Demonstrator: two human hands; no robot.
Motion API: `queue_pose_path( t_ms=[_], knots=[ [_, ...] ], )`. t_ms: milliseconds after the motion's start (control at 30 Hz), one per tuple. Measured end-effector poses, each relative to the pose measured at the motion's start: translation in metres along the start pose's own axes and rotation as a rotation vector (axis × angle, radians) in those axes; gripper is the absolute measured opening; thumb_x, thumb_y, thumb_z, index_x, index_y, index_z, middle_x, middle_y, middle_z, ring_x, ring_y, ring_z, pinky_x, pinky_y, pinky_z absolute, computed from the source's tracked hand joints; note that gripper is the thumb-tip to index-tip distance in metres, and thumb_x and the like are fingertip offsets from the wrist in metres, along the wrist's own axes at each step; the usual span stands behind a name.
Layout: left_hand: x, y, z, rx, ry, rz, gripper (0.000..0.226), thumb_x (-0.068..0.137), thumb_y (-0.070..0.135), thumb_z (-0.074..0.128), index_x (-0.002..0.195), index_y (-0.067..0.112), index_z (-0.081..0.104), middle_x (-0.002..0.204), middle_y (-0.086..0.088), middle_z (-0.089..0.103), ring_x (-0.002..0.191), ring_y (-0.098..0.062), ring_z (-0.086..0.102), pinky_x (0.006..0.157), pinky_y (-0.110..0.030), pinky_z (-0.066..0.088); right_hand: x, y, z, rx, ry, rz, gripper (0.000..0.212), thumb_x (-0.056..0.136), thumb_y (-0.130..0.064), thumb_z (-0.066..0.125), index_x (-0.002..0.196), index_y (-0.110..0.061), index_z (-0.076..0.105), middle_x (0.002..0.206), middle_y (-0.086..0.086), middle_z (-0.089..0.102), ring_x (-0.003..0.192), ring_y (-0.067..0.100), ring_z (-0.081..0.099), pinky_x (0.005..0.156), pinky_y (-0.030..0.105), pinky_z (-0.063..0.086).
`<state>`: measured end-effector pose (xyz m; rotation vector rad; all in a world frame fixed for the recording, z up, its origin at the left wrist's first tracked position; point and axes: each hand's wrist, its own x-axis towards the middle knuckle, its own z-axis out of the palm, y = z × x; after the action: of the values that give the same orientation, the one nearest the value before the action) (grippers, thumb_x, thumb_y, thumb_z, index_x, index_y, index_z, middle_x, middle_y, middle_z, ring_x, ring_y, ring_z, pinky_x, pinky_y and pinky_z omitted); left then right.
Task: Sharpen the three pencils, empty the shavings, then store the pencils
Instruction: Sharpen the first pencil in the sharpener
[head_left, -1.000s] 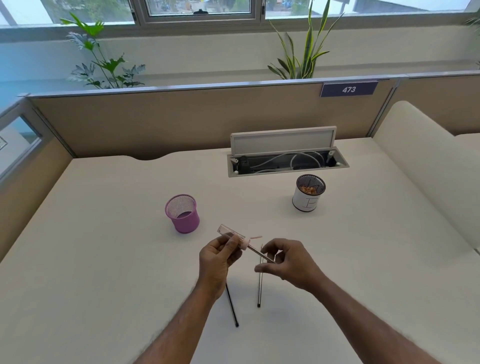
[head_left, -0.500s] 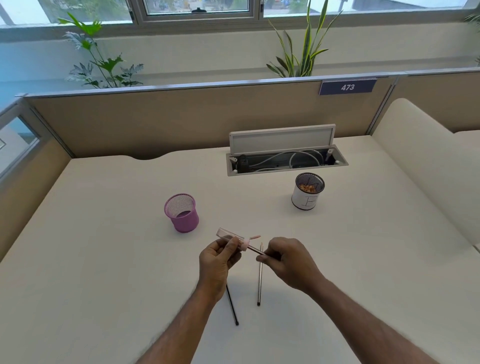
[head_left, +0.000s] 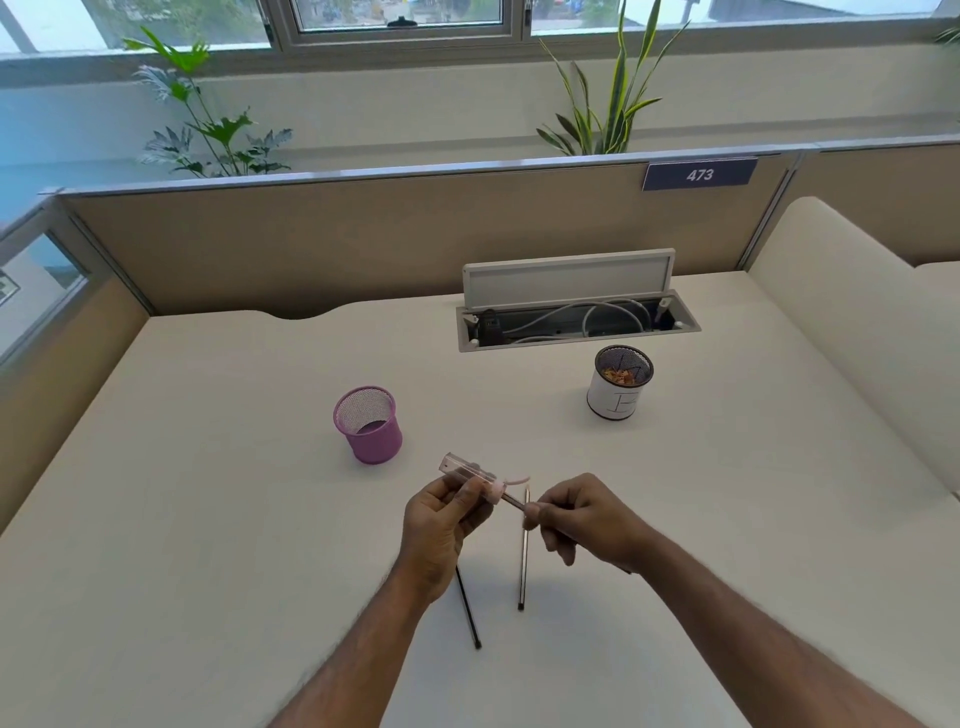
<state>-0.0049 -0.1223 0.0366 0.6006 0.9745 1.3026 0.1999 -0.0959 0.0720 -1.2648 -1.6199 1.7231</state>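
Sharpener (head_left: 470, 475), clear body with a pink end, is pinched in my left hand (head_left: 441, 525) at frame centre; my right hand (head_left: 584, 517) grips a pencil (head_left: 513, 501) whose tip sits in it. Two more pencils (head_left: 523, 561) (head_left: 467, 608) lie on the desk (head_left: 208, 519) below my hands. Purple mesh cup (head_left: 369, 423) sits centre-left, white cup (head_left: 618, 382) with shavings upper right.
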Motion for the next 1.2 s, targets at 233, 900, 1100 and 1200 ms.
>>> queue_pose_path(
  t_ms=[233,900,1100,1200],
  knots=[
    [-0.001,0.002,0.006,0.010,0.085,0.025,0.030,0.065,0.034,0.082,0.085,0.012,0.077,0.093,-0.014,0.076,0.086,-0.018,0.073,0.071,-0.025,0.057,0.002,0.007,0.008,-0.358,0.244,-0.197,0.020,0.074,-0.026,0.083,0.088,-0.026,0.068,0.060,-0.012,0.058,0.049,0.003,0.043,0.053,0.017,0.038],
    [-0.002,-0.001,0.008,0.000,0.070,0.008,0.016,0.074,0.026,0.076,0.083,0.013,0.078,0.094,-0.013,0.076,0.090,-0.018,0.072,0.074,-0.024,0.057,-0.001,0.005,0.009,-0.503,0.392,-0.286,0.011,0.079,-0.025,0.078,0.071,-0.021,0.072,0.058,-0.003,0.064,0.053,0.016,0.056,0.054,0.037,0.048],
    [-0.001,-0.001,0.006,-0.016,0.049,0.005,0.013,0.079,0.021,0.071,0.086,0.013,0.079,0.095,-0.012,0.076,0.087,-0.017,0.072,0.073,-0.024,0.057,-0.001,-0.001,0.006,-0.281,0.200,-0.115,0.020,0.090,-0.019,0.067,0.072,-0.014,0.071,0.054,-0.002,0.065,0.040,0.011,0.048,0.045,0.022,0.040],
    [-0.001,-0.001,0.006,-0.010,0.039,0.014,0.012,0.079,0.022,0.072,0.085,0.014,0.078,0.092,-0.010,0.076,0.086,-0.017,0.072,0.072,-0.024,0.056,-0.001,-0.001,0.005,-0.235,0.156,-0.101,0.016,0.089,-0.020,0.069,0.075,-0.013,0.072,0.056,-0.003,0.065,0.042,0.007,0.044,0.046,0.022,0.038]
  ],
)
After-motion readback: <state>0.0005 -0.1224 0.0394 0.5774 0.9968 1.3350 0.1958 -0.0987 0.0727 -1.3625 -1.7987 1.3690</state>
